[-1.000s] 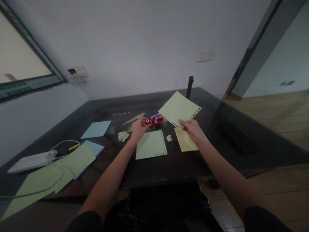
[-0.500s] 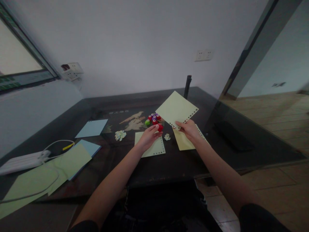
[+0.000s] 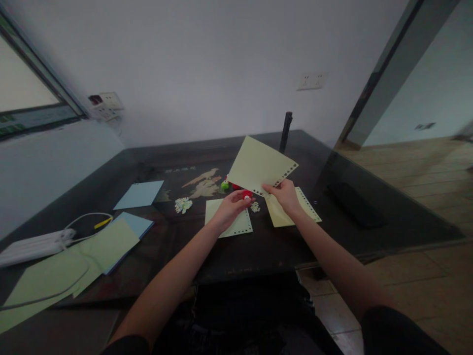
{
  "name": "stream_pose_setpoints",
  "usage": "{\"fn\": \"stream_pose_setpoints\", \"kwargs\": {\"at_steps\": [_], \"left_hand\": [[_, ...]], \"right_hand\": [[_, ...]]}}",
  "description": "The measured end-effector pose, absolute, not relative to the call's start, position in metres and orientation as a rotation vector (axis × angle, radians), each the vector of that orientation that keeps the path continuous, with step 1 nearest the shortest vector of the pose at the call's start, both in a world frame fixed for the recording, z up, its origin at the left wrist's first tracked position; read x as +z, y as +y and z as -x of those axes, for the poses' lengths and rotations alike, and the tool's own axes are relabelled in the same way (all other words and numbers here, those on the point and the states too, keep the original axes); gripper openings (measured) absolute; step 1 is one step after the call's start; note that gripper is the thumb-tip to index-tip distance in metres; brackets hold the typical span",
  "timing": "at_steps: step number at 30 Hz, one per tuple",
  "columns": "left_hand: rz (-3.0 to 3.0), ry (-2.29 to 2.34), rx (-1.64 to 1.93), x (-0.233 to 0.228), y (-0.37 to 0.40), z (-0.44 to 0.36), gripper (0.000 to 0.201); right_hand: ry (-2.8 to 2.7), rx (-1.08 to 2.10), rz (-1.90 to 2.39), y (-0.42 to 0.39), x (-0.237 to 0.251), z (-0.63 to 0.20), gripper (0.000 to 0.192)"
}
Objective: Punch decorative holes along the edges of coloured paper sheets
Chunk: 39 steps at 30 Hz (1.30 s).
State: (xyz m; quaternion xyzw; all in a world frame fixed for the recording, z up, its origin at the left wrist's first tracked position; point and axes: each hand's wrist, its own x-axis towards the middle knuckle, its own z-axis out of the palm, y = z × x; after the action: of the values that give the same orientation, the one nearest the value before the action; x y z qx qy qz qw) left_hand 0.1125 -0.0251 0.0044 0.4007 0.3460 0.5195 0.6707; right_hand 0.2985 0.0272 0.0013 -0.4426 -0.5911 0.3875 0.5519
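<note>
Over the middle of the dark table, your right hand pinches a pale green sheet by its lower corner, thumb on top and fingers beneath, so that the paper stands tilted up and away from you. A row of punched holes runs along its right edge. Your left hand is closed around a small red punch, held between thumb and fingers just beside the corner of that raised sheet, almost touching it.

Beneath your left hand a second green sheet lies flat, with holes along its right and lower edges. Under your right wrist a yellowish sheet also lies flat, punched along its right side. Between these two sits a small heap of paper bits, and a larger heap lies to the left. Behind the raised sheet you can see a green punch, partly hidden. Further left lie blue sheets, large green sheets, and a white power strip with its cable.
</note>
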Motion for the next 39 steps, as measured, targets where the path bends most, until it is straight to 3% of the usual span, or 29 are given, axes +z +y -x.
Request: {"fn": "stream_pose_setpoints", "kwargs": {"at_steps": [8, 17, 28, 39], "left_hand": [[-0.903, 0.784, 1.182, 0.006, -0.026, -0.112, 0.025], [-0.886, 0.842, 1.150, -0.004, -0.020, -0.110, 0.019], [-0.902, 0.869, 1.164, -0.005, -0.022, -0.112, 0.019], [-0.922, 0.928, 1.150, -0.003, -0.023, -0.112, 0.030]], "right_hand": [[-1.477, 0.837, 1.128, 0.015, 0.016, -0.295, 0.021], [-1.480, 1.032, 1.012, 0.020, 0.007, -0.294, 0.028], [-1.524, 1.025, 1.043, 0.020, 0.007, -0.295, 0.026], [-1.562, 0.976, 1.070, 0.016, 0.012, -0.295, 0.022]]}}
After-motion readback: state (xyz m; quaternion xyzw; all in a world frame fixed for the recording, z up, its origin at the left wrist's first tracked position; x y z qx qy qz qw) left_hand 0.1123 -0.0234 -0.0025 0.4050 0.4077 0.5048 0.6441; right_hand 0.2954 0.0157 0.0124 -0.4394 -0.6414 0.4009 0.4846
